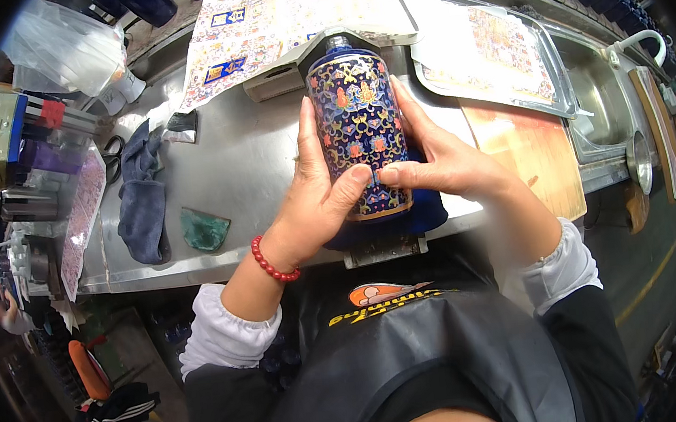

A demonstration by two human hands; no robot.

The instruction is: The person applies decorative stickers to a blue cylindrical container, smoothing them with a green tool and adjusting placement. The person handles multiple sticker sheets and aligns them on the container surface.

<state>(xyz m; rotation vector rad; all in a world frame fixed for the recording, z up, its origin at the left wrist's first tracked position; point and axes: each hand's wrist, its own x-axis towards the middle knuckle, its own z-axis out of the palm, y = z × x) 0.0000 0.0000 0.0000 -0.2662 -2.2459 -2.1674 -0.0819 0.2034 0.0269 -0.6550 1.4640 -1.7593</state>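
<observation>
Filling the two-handed grip point(316, 197) — a scroll-patterned, cylindrical bottle point(360, 123).

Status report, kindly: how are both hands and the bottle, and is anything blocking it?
Left hand, right hand: both gripping the bottle. Bottle dark blue, patterned, neck pointing away. Hands cover part of it; nothing else seen in front.

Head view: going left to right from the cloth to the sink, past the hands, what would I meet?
Cloth → green piece → left hand → bottle → right hand → wooden board → sink.
</observation>
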